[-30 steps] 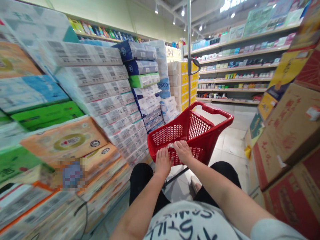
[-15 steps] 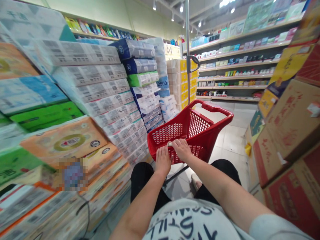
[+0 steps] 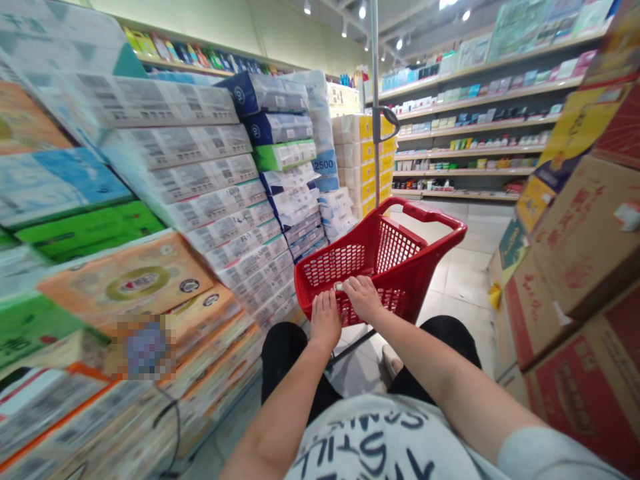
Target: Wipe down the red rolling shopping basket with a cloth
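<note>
A red plastic shopping cart (image 3: 333, 263) with perforated sides stands right before my knees. Over its near rim curl the fingers of my left hand (image 3: 326, 320), with the thumb side turned toward the other hand. Close beside it, my right hand (image 3: 363, 298) grips the same rim, its fingertips bent inward over the edge. A small whitish thing (image 3: 339, 287) shows at the right fingertips, too small to name. Both palms face down and the thumbs are mostly hidden. The visible inside of the cart shows no goods.
Stacked tissue packs (image 3: 215, 173) rise on the left, with orange packs (image 3: 135, 280) nearer me. Cardboard cartons (image 3: 585, 247) are piled on the right. A metal pole (image 3: 375, 80) stands behind the cart. Stocked shelves (image 3: 465, 123) line the back, beyond white floor tiles (image 3: 453, 273).
The view has shifted very slightly, so the surroundings appear a little higher. Both hands stay in place on the cart's rim.
</note>
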The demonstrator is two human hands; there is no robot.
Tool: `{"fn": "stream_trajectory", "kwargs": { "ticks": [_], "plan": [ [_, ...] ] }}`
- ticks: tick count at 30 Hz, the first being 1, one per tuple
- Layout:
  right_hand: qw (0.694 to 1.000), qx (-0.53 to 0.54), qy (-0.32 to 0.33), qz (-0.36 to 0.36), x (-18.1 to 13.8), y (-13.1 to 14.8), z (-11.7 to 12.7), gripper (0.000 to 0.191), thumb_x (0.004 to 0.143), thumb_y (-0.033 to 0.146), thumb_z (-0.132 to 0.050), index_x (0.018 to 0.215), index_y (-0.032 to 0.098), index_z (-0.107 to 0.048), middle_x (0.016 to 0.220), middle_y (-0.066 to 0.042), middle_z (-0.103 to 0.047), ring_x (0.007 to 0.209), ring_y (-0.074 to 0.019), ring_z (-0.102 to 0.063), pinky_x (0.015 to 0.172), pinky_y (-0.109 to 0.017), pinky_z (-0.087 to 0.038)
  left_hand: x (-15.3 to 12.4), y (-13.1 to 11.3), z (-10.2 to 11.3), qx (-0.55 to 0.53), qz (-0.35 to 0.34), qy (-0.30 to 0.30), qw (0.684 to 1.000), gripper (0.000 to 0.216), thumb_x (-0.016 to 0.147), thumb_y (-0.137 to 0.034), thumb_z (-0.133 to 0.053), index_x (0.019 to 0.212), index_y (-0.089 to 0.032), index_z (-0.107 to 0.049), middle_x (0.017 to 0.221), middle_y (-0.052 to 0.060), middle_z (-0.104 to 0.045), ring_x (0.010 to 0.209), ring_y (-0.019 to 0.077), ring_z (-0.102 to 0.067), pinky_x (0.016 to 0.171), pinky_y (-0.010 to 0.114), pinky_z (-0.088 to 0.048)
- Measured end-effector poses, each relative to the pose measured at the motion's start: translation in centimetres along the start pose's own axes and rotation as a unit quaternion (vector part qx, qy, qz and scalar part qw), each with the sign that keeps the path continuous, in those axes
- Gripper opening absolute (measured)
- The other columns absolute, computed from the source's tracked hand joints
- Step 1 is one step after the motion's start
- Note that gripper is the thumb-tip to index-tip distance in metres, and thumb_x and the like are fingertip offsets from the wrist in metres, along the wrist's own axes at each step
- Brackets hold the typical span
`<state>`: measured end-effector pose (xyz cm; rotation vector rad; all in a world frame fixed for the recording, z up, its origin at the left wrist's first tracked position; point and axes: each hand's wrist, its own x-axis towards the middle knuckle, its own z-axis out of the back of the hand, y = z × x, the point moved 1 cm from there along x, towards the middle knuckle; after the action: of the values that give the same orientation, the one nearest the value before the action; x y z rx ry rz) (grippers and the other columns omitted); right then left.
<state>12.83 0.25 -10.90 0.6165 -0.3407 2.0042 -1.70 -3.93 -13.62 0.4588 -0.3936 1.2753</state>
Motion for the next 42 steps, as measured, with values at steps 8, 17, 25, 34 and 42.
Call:
{"fn": "stream_trajectory", "kwargs": {
  "ticks": [8, 17, 25, 34, 42],
  "plan": [
    [0.997, 0.009, 0.072, -0.013, 0.8, -0.1, 1.2, 0.034, 0.097, 0.025, -0.034, 0.115, 0.021, -0.062, 0.111, -0.011, -0.064, 0.104, -0.0230, -0.053, 0.092, -0.036, -0.035, -0.1, 0.0, -0.1, 0.002, 0.001, 0.007, 1.000, 0.062, 0.086, -0.030, -0.050, 0.140, -0.002, -0.035, 0.135, 0.021, -0.047, 0.129, 0.0321, -0.040, 0.112, 0.050, -0.028],
    [0.951, -0.014, 0.255, -0.175, 6.1, -5.8, 4.4, 0.041, 0.093, 0.039, -0.041, 0.095, 0.012, -0.072, 0.094, -0.018, -0.070, 0.089, -0.0279, -0.065, 0.076, -0.037, -0.044, 0.2, 0.3, 0.2, 0.022, -0.004, 0.031, 0.999, 0.069, 0.087, -0.030, -0.051, 0.145, -0.004, -0.025, 0.134, 0.021, -0.047, 0.127, 0.0307, -0.041, 0.110, 0.050, -0.030],
    [0.997, -0.042, 0.026, -0.055, -1.2, -4.6, 2.7, 0.034, 0.098, 0.024, -0.031, 0.112, 0.018, -0.062, 0.111, -0.012, -0.063, 0.107, -0.0249, -0.050, 0.097, -0.038, -0.029, 0.0, 0.0, 0.1, 0.024, 0.002, 0.022, 0.999, 0.072, 0.086, -0.033, -0.055, 0.145, -0.005, -0.026, 0.134, 0.020, -0.047, 0.127, 0.0312, -0.040, 0.111, 0.050, -0.030],
    [0.988, -0.041, 0.105, -0.108, 3.0, -6.3, 3.8, 0.040, 0.097, 0.035, -0.035, 0.089, 0.014, -0.069, 0.087, -0.013, -0.068, 0.086, -0.0235, -0.059, 0.085, -0.037, -0.030, 0.2, 0.4, 0.0, 0.035, -0.003, 0.019, 0.999, 0.072, 0.085, -0.031, -0.056, 0.144, -0.004, -0.027, 0.132, 0.020, -0.049, 0.126, 0.0314, -0.043, 0.110, 0.049, -0.031],
    [0.998, -0.037, -0.039, -0.018, -2.5, -6.1, 1.4, 0.035, 0.093, 0.016, -0.040, 0.123, 0.023, -0.057, 0.123, -0.009, -0.057, 0.115, -0.0238, -0.042, 0.101, -0.037, -0.024, 0.0, 0.3, 0.1, 0.030, -0.004, 0.021, 0.999, 0.074, 0.086, -0.031, -0.053, 0.147, -0.008, -0.020, 0.133, 0.020, -0.048, 0.127, 0.0314, -0.042, 0.109, 0.052, -0.031]
  ]
}}
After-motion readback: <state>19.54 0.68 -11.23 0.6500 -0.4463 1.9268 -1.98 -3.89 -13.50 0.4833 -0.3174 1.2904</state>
